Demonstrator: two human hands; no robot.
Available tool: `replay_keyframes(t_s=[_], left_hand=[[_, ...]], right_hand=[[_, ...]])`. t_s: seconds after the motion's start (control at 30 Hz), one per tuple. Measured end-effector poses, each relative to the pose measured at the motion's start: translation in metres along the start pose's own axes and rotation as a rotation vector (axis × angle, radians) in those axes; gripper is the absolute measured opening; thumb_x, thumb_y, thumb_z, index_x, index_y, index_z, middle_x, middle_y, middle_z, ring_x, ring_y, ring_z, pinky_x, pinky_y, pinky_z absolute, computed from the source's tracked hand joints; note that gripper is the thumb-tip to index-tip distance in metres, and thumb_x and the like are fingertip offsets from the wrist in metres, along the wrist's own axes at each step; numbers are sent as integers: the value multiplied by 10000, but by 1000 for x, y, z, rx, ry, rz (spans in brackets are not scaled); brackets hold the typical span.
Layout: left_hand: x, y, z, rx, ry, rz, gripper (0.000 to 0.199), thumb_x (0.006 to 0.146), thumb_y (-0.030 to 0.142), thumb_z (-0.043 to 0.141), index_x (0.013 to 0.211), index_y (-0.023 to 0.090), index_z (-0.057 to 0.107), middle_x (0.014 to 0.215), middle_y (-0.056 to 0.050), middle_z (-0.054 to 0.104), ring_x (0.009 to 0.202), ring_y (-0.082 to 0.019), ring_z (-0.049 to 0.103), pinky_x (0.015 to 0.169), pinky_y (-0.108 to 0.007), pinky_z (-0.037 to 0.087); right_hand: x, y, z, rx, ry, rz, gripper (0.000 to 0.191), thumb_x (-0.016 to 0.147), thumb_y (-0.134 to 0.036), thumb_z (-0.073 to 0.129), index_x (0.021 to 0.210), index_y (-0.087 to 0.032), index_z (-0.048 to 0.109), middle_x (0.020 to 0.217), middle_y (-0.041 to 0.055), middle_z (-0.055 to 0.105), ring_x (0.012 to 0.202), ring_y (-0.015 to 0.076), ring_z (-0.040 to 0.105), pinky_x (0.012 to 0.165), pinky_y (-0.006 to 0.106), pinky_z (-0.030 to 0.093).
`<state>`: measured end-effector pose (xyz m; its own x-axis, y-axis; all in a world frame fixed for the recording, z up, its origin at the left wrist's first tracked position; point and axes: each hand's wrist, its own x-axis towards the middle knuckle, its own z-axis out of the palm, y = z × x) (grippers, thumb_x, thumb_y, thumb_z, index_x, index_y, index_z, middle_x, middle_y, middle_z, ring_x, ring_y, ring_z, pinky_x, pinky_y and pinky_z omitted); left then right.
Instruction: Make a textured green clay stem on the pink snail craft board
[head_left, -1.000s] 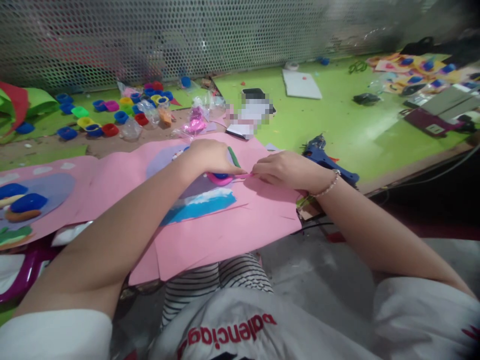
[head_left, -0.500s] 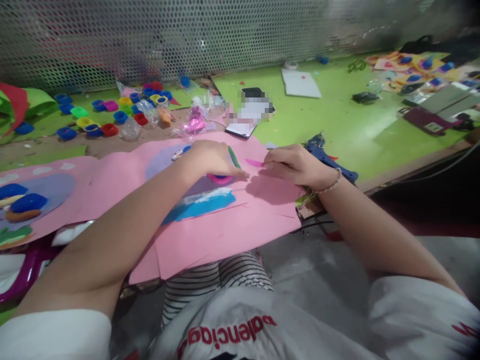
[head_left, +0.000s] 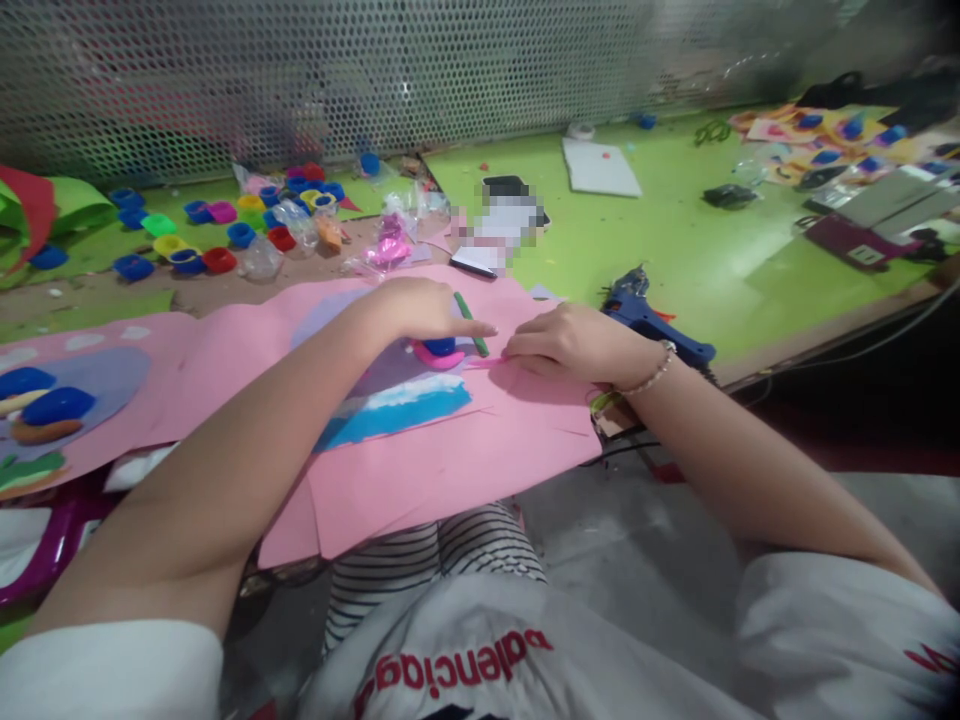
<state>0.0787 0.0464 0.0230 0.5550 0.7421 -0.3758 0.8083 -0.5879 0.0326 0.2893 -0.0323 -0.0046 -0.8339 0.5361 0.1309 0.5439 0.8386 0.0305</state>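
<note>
My left hand rests over the pink sheet, with one finger stretched across a thin green roll, apparently modelling clay; its other fingers are partly hidden. Pinched in my right hand is a thin pink plastic clay knife, its tip low by the roll's lower end. Just below my left hand sits a blue cup-like piece with a pink curved strip along its lower edge. A blue and white strip lies nearer me on the sheet.
Several coloured caps and small plastic bags lie at the back left. A phone and a white board are behind the sheet. A blue glue gun lies right of my right hand. Another decorated pink sheet spreads left.
My right hand has moved slightly left and down, bringing the pink clay knife to the green roll's lower end. The left finger has lifted across the roll, showing more of it.
</note>
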Motion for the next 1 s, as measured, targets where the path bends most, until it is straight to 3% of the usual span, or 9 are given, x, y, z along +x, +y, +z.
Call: replay_keyframes(t_s=[0.17,0.47,0.57,0.7,0.83,1.0], left_hand=[[1,0,4,47,56,-3,915,579,891,390,1080,182,678,963,-143,714,780,-286,638,585,-325,402],[3,4,8,54,67,-32,898,554,895,400,1026,194,705,997,-138,712,795,-301,640,605,-345,416],[2,4,5,48,61,-23,914,568,897,381,1043,181,695,983,-148,712,794,-302,642,597,-342,412],[1,4,1,9,-4,-21,907,612,895,328,1043,182,687,900,-140,719,756,-286,646,593,-334,413],[0,7,4,27,7,-65,930,521,918,411,1075,215,663,1016,-133,715,807,-298,651,624,-335,423],[0,10,6,49,8,-96,983,490,922,429,1119,195,633,1095,-151,694,865,-320,650,661,-341,435]], right_hand=[[5,-8,-3,-214,-106,-2,341,1011,-273,286,886,-152,580,671,25,602,573,111,483,558,275,267],[10,-11,-5,-247,-129,83,364,1012,-274,270,809,-162,551,679,32,599,584,114,471,565,278,261],[8,-9,-3,-167,-86,86,338,1005,-276,296,828,-165,563,693,35,612,596,114,492,567,266,283],[1,-2,-4,41,93,105,281,991,-299,347,852,-165,551,658,22,587,566,99,481,561,230,341],[-3,0,-6,155,254,200,185,954,-266,404,841,-167,512,608,-6,529,497,80,418,501,206,329],[-1,-1,-4,169,215,186,187,941,-217,376,829,-168,517,608,-1,530,522,85,450,511,201,341]])
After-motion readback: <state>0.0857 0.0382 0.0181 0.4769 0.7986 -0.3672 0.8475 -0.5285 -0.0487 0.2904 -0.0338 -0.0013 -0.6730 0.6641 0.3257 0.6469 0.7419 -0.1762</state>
